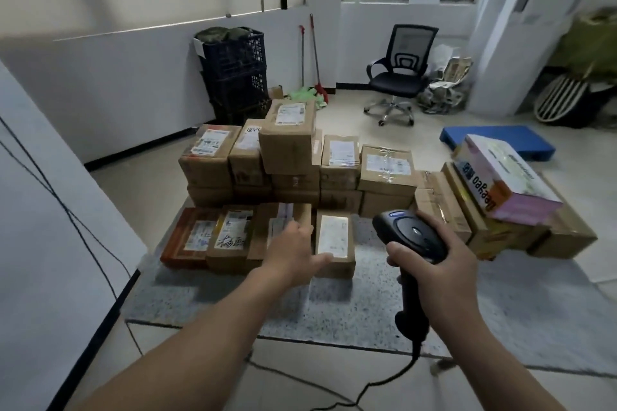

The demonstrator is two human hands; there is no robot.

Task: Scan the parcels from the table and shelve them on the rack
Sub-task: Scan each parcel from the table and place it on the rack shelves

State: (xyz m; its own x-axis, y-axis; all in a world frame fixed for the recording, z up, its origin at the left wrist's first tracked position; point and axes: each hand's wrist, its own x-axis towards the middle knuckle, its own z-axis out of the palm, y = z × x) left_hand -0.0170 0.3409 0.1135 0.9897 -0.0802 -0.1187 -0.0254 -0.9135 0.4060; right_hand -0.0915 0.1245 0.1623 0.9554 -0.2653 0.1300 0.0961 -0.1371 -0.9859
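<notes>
A: What's on the left?
B: A white wall [100, 83], dark crates [233, 67] stacked in the corner, then brown parcels [384, 170] piled on a speckled grey table [334, 307].
A: And the hands?
B: The left hand [293, 253] reaches out with loosely spread fingers, its thumb against a small white-labelled parcel [334, 237] in the front row, gripping nothing. The right hand [444, 264] wraps round a black scanner [410, 237]. Beyond are an office chair [400, 73] and a blue pallet [494, 140].
</notes>
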